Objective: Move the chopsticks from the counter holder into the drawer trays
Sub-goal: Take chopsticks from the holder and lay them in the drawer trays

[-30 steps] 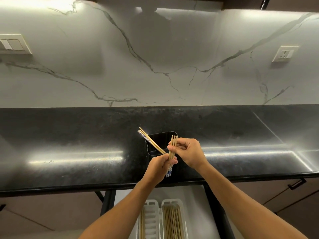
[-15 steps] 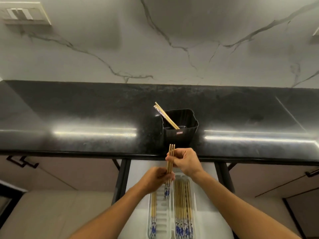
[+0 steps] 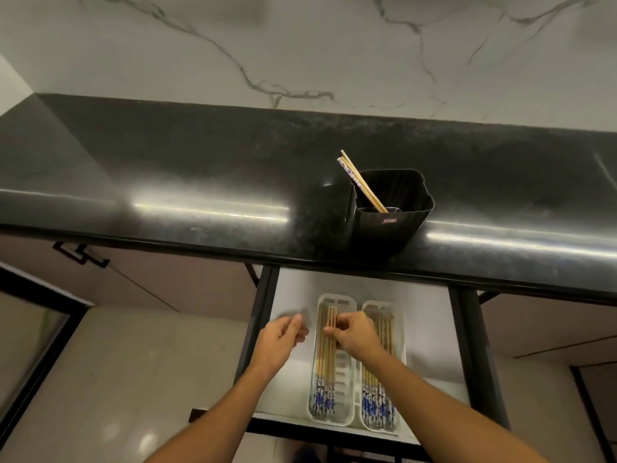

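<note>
Both hands dropping from counter level into drawer. Left hand [image 3: 279, 339] letting go, loosely curled, empty. Right hand [image 3: 354, 333] pinching chopstick bundle [image 3: 328, 354] over left tray [image 3: 341, 369], possibly touching it. Two chopsticks [image 3: 360, 182] leaning in holder [image 3: 404, 208].

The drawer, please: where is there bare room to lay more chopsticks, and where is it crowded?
In the left tray, the slotted right half beside the chopsticks under the right hand is bare. The white drawer floor left of that tray, around the empty left hand, and behind both trays is bare too. The right tray is crowded.
</note>
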